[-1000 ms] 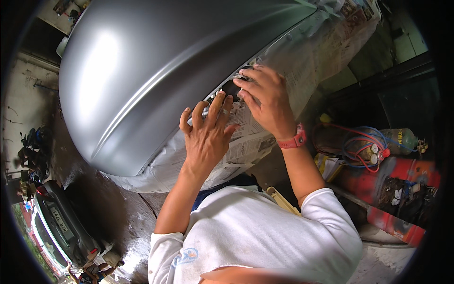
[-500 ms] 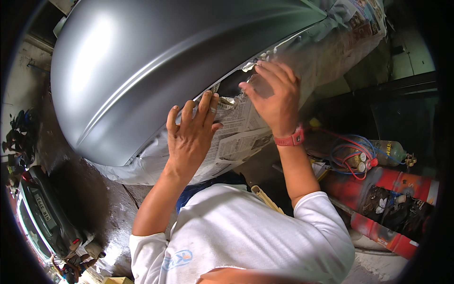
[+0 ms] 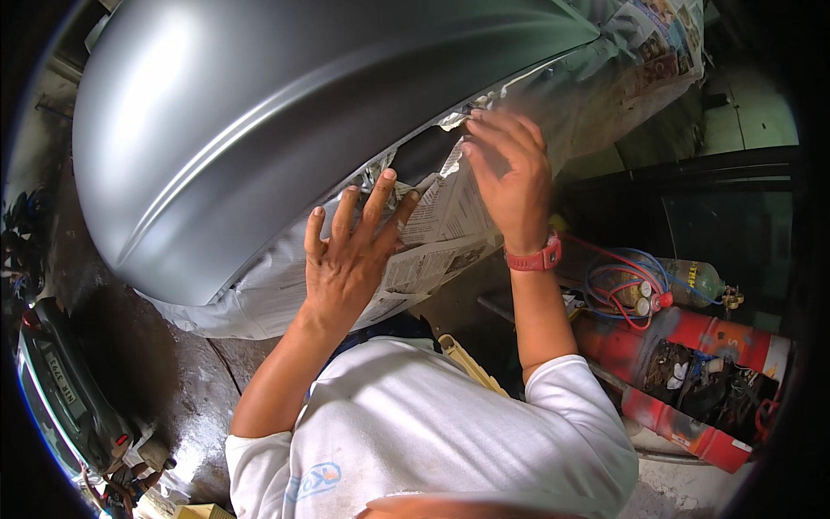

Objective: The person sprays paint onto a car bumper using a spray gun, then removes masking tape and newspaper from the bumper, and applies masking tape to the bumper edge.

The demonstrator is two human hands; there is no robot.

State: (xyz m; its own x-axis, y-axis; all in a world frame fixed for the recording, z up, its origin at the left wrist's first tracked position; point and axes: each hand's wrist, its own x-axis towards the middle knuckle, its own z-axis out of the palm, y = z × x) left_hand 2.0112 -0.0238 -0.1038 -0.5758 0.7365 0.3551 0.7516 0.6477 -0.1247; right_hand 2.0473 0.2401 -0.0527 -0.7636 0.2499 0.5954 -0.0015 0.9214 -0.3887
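Note:
A smooth grey car body panel (image 3: pixel 259 121), shaped like a hood, curves across the upper left. Newspaper sheets (image 3: pixel 445 212) and silvery masking cover (image 3: pixel 264 281) run along its lower edge. Between panel and paper gapes a dark torn opening (image 3: pixel 421 156). My left hand (image 3: pixel 346 259) lies on the paper left of this opening, fingers spread, fingertips close to the panel's edge. At the opening's right end, my right hand (image 3: pixel 514 177) has its thumb drawn toward the fingers at the torn newspaper edge. It seems to pinch that edge; blur softens the fingertips.
To the right, a gas cylinder (image 3: pixel 699 281) lies by coiled red and blue hoses (image 3: pixel 618 285) with gauges. Below them a cut-open red drum (image 3: pixel 683 419) holds assorted scraps. A dark car (image 3: pixel 73 389) stands at lower left, with a person (image 3: pixel 121 489) beside it.
My right thumb has closed in toward its fingers, and the torn opening shows wider. The left hand's fingers have spread and slid slightly off the panel's edge. The view has shifted a little.

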